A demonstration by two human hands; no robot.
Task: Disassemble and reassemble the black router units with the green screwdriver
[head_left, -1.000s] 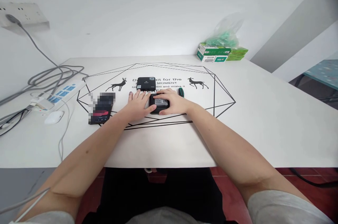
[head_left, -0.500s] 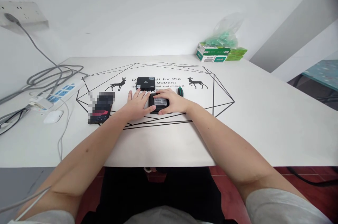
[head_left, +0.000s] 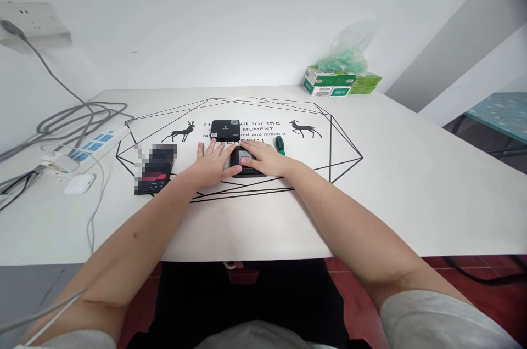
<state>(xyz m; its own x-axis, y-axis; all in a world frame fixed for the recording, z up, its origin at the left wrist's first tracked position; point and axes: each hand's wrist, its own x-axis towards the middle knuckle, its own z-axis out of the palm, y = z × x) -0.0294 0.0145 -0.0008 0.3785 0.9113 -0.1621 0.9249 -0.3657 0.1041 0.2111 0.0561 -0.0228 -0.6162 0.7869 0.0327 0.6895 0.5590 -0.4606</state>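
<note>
A small black device with a printed white label lies in front of me on the white tabletop. My right hand rests across its top, fingers stretched out and covering much of it. At its left side, my left hand lies with fingers spread, the thumb and fingertips at the device's edge. Just beyond my left fingertips sits a flat black casing piece with small stickers. A green-and-black handle, like a screwdriver's, shows behind my right hand; the rest of it is hidden.
A phone, partly pixelated, lies left of my left hand. Farther left are a power strip, a white earbud case and coiled grey cable. Green-and-white boxes under a plastic bag stand by the wall.
My right hand has shifted from curving around the device's right side to lying flatter over it, its thumb now on the label. More of the green handle shows. My left hand has barely moved.
</note>
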